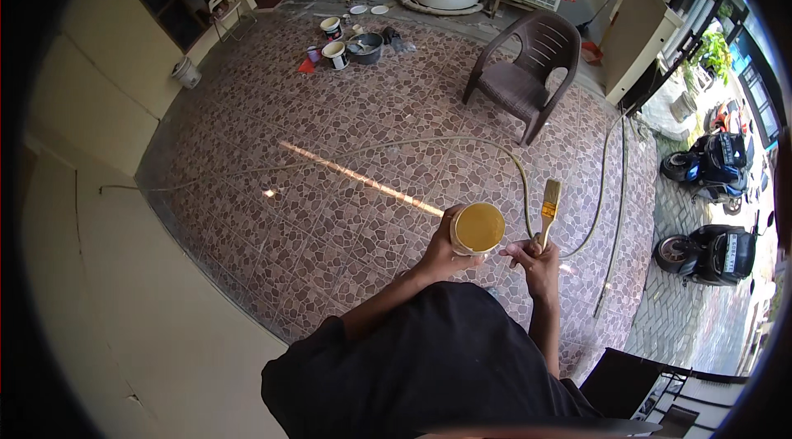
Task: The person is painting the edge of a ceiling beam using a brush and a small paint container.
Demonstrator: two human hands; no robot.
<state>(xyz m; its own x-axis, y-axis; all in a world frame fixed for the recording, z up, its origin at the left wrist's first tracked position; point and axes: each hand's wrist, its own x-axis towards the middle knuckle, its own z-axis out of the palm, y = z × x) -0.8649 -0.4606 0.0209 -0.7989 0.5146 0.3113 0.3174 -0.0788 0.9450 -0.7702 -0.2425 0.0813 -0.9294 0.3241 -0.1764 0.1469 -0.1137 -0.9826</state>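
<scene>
My left hand point(445, 245) is wrapped round a small round tub of yellowish paint point(479, 227), its open top facing up. In my right hand point(538, 264), to the right of the tub, a flat paintbrush point(549, 206) is gripped by its pale handle. The brush stands nearly upright, bristles up, with a yellow-orange ferrule. A gap separates the brush from the tub, while my right fingertips come close to the tub's right side.
A hose point(396, 142) curves across the patterned tile floor point(388, 109). A brown plastic chair point(524, 76) stands ahead to the right. Buckets point(335, 55) and a dark basin point(364, 49) sit farther off. Walls point(91, 274) rise at left; parked motorbikes point(709, 255) stand at right.
</scene>
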